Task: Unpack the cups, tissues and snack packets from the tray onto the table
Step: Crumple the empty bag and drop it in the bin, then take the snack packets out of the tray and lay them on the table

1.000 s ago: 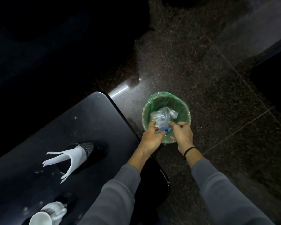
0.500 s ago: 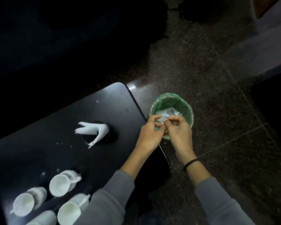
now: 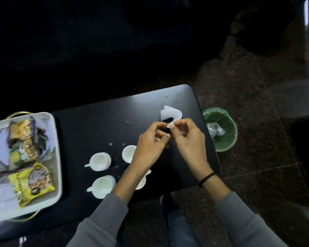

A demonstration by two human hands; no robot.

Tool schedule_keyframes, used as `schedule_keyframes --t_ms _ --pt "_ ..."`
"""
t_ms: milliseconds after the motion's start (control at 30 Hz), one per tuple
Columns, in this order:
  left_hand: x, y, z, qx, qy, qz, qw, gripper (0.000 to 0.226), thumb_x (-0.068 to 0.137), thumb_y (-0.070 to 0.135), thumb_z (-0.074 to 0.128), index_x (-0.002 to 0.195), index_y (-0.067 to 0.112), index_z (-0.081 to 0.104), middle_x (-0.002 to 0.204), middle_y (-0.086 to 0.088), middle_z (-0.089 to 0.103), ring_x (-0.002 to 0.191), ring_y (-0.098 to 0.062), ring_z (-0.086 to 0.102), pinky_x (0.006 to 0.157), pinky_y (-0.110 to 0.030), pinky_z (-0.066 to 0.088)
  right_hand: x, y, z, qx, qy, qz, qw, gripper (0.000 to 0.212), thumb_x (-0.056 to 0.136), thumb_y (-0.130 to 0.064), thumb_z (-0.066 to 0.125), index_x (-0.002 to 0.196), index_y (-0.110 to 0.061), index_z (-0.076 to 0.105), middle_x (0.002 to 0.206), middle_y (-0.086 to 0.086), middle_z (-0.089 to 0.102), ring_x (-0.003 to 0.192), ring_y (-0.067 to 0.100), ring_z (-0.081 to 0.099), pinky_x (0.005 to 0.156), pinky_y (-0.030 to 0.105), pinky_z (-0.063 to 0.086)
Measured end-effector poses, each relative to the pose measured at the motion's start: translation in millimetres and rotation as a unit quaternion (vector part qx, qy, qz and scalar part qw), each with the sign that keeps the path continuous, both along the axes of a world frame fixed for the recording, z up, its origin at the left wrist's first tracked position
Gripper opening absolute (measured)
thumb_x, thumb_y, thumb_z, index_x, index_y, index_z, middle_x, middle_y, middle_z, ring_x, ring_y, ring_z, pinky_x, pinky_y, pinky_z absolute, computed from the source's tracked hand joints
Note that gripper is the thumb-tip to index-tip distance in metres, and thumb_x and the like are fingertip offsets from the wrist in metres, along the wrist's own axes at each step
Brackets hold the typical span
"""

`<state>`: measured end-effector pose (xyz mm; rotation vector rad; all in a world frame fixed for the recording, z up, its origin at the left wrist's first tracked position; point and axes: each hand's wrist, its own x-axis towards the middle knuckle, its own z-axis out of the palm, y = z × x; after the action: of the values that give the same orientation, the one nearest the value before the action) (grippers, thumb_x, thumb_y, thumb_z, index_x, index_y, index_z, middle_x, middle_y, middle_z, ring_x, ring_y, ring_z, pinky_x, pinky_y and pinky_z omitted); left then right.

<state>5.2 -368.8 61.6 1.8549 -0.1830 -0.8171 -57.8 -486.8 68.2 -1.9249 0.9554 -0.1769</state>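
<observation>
Both hands, the left hand (image 3: 150, 139) and right hand (image 3: 187, 139), pinched the tissues (image 3: 170, 115) with nearly closed fingers above the counter (image 3: 100, 125); snack packets (image 3: 28, 155) awaited unpacking from the tray (image 3: 56, 139), likely next.

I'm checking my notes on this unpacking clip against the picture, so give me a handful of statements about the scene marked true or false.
1. The snack packets lie in the white tray. True.
2. The green-lined bin stands on the table. False: it stands on the floor beside the table's right end.
3. White cups stand on the table between the tray and the hands. True.
4. The left hand rests in the tray. False: it is over the table, close to the right hand, by the white tissues.
5. The bin is empty. False: crumpled clear plastic lies inside it.
</observation>
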Motion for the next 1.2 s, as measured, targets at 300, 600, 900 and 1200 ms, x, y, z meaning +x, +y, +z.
schedule_keyframes --t_ms 300,600,900,1200 --pt "26 174 -9 0.007 0.008 0.108 0.994 0.027 0.093 0.02 0.065 0.119 0.03 0.062 0.086 0.007 0.076 0.073 -0.01 0.074 0.064 -0.028 0.06 59 163 -15 0.039 -0.015 0.13 0.991 0.01 0.093 -0.029 0.067 0.102 -0.025 0.067 0.09 -0.012 0.072 0.085 0.001 0.069 0.071 0.016 0.056" --pt "40 325 -52 0.043 0.027 0.205 0.977 0.027 0.095 0.011 0.06 0.115 0.029 0.062 0.082 0.0 0.074 0.071 -0.016 0.074 0.064 -0.038 0.057 103 318 -59 0.043 -0.004 0.254 0.966 0.005 0.092 -0.022 0.068 0.096 -0.02 0.068 0.082 -0.012 0.07 0.079 -0.011 0.063 0.064 -0.001 0.043" --pt "45 432 -91 0.28 -0.06 0.259 0.922 0.038 0.091 0.024 0.069 0.127 0.023 0.059 0.126 0.001 0.061 0.119 -0.022 0.056 0.098 -0.046 0.049 121 399 -106 -0.013 0.102 0.356 0.929 0.015 0.092 -0.024 0.066 0.105 -0.019 0.06 0.101 -0.005 0.062 0.091 0.014 0.06 0.071 0.025 0.044" --pt "52 463 -121 0.124 0.147 0.329 0.925 0.038 0.086 0.038 0.079 0.109 0.016 0.057 0.098 -0.002 0.07 0.091 -0.02 0.069 0.077 -0.038 0.055 133 410 -122 0.078 0.187 0.333 0.921 0.056 0.083 -0.024 0.078 0.129 -0.021 0.046 0.107 -0.005 0.059 0.087 0.011 0.061 0.057 0.01 0.043"
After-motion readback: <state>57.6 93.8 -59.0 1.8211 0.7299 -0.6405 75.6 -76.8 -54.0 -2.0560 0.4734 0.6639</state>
